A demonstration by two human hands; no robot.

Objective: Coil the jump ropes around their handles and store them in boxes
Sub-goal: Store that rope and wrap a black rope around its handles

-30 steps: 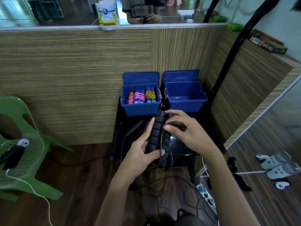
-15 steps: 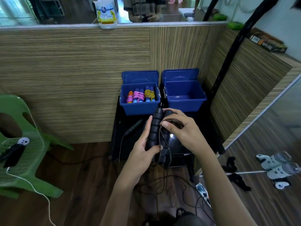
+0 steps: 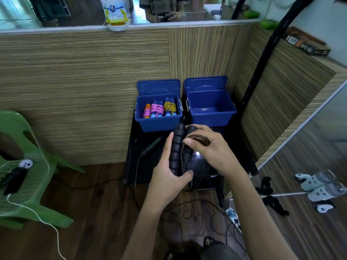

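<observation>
Coiling step: left hand (image 3: 170,178) grips black handles (image 3: 176,147); right hand (image 3: 208,149) fingers (image 3: 188,142) pinch rope loop (image 3: 199,138). Next we wind remaining slack, then right box (image 3: 212,117).

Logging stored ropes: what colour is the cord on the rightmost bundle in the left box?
Yellow with darker flecks, on the rightmost bundle in the head view.

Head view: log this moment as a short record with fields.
left hand: grips the black handles
right hand: pinches a loop of the thin black rope at the handles
left box: open, holds three coiled ropes
right box: open, nothing seen inside
spare handle: on the black table
</observation>
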